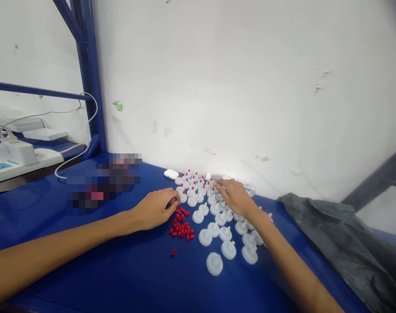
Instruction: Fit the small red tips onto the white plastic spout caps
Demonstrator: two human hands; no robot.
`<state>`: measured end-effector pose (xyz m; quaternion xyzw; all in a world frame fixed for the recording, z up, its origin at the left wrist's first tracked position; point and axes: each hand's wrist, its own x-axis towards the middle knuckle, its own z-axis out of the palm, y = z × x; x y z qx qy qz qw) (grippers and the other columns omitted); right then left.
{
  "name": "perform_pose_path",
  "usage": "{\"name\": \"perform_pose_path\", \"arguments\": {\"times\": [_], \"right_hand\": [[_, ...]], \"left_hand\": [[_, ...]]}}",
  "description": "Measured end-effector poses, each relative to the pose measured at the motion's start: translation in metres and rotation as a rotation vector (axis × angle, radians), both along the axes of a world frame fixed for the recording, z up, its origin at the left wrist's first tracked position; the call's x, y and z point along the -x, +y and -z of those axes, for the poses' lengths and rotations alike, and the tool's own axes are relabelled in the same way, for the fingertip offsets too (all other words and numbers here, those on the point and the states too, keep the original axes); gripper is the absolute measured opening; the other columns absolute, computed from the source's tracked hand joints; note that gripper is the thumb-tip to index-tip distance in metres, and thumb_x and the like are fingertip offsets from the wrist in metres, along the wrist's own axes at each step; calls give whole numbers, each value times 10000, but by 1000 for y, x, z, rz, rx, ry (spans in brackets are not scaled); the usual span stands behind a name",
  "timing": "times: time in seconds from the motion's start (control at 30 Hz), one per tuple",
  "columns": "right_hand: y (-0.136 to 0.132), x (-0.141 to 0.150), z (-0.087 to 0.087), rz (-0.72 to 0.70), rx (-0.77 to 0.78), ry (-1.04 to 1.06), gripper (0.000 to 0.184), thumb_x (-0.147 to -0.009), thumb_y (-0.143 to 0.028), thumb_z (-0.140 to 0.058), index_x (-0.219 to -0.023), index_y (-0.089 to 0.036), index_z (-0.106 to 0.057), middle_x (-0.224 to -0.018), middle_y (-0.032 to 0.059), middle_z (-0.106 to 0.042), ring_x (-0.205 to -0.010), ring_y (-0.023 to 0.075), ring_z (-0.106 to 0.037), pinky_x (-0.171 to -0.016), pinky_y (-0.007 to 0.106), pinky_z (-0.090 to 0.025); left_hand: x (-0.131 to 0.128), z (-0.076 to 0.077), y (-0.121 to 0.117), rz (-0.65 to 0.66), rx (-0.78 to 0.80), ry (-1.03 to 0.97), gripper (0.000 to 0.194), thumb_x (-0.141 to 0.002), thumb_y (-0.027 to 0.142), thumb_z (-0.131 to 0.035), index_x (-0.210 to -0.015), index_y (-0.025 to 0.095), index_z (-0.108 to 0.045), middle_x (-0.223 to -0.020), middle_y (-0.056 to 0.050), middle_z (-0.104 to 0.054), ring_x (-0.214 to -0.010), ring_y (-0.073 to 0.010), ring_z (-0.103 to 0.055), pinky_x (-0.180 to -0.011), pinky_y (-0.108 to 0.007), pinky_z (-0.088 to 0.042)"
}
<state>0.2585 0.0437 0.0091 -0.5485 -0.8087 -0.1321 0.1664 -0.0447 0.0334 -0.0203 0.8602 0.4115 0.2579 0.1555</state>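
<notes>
Several white round plastic caps [217,230] lie in rows on a blue table [126,269]; those at the back [193,180] carry small red tips. A heap of small red plugs [182,225] sits just left of the caps. My left hand [155,208] rests beside that heap, its fingertips pinched together at the heap's top; what they hold is too small to make out. My right hand [235,196] lies over the rear rows of caps, fingers curled down onto one cap near the wall.
A white earbud case [171,174] lies by the wall. A grey cloth [341,234] covers the table's right side. A blurred dark patch [103,184] sits at the left. White power strips [18,156] and cables lie beyond a blue frame post [92,87].
</notes>
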Motion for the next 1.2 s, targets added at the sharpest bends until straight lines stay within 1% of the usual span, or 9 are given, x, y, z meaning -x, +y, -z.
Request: {"name": "perform_pose_path", "arguments": {"times": [0.23, 0.43, 0.63, 0.7, 0.8, 0.9, 1.0, 1.1, 1.2], "right_hand": [[-6, 8, -6, -110, 29, 37, 270, -1103, -306, -424, -1112, -212, -677, -985, 55, -783, -950, 228, -708, -888, 366, -494], [-5, 12, -2, -219, 54, 24, 408, -1109, -293, -425, -886, -233, -762, -832, 23, -785, -867, 211, -744, -872, 342, -533], [-9, 15, -11, -212, -80, 102, 263, -1068, -345, -528, -1053, -206, -751, -1065, 77, -796, -1041, 258, -744, -966, 434, -557], [-14, 22, -15, -230, -125, 110, 216, -1058, -318, -540, -1135, -202, -705, -1141, 92, -761, -1035, 255, -737, -929, 433, -581], [-23, 40, -15, -319, -163, 62, 222, -1062, -221, -493, -1242, -195, -620, -1203, 111, -714, -998, 248, -730, -854, 418, -610], [-31, 61, -10, -435, -182, -7, 247, -1044, -170, -501, -1273, -215, -582, -1175, 98, -725, -1051, 263, -718, -904, 437, -607], [-40, 76, -7, -523, -200, -51, 281, -1034, -132, -487, -1274, -240, -584, -1155, 78, -742, -1070, 247, -712, -942, 419, -603], [-47, 85, -8, -566, -210, -78, 297, -1047, -127, -444, -1260, -252, -609, -1157, 80, -749, -1059, 237, -712, -941, 406, -606], [-49, 86, -9, -595, -216, -70, 267, -1068, -169, -442, -1239, -267, -621, -1169, 72, -748, -1076, 218, -713, -955, 381, -607]], "left_hand": [[-1, 1, 0, -19, -14, -118, 167, -914, 196, -537, -926, 252, -694, -727, -12, -669, -599, -213, -563, -626, -352, -381], [-2, 6, 4, -3, -48, -202, 175, -869, 138, -577, -864, 269, -692, -682, -16, -664, -565, -198, -536, -590, -356, -362], [-2, -4, -1, -5, -45, -226, 165, -924, 194, -542, -904, 265, -689, -728, -18, -689, -602, -197, -559, -626, -352, -383], [-2, -9, -5, -8, -43, -224, 155, -965, 248, -519, -941, 259, -672, -725, -3, -673, -606, -194, -557, -635, -346, -384], [-3, -15, -11, -13, -39, -218, 175, -1016, 352, -494, -1008, 250, -637, -735, 20, -653, -603, -187, -547, -634, -334, -386], [-4, -16, -14, -4, -39, -205, 218, -1024, 434, -508, -1074, 251, -615, -750, 36, -642, -607, -184, -551, -631, -325, -392], [-4, -13, -13, 25, -59, -187, 213, -1005, 446, -537, -955, 248, -596, -720, 39, -597, -617, -187, -527, -634, -325, -372], [-3, -12, -11, 61, -92, -176, 268, -1018, 377, -470, -787, 245, -512, -699, 29, -547, -624, -186, -487, -646, -334, -343], [-1, -16, -12, 100, -102, -175, 302, -1032, 359, -414, -765, 243, -494, -709, 21, -554, -631, -186, -483, -660, -340, -339]]}}
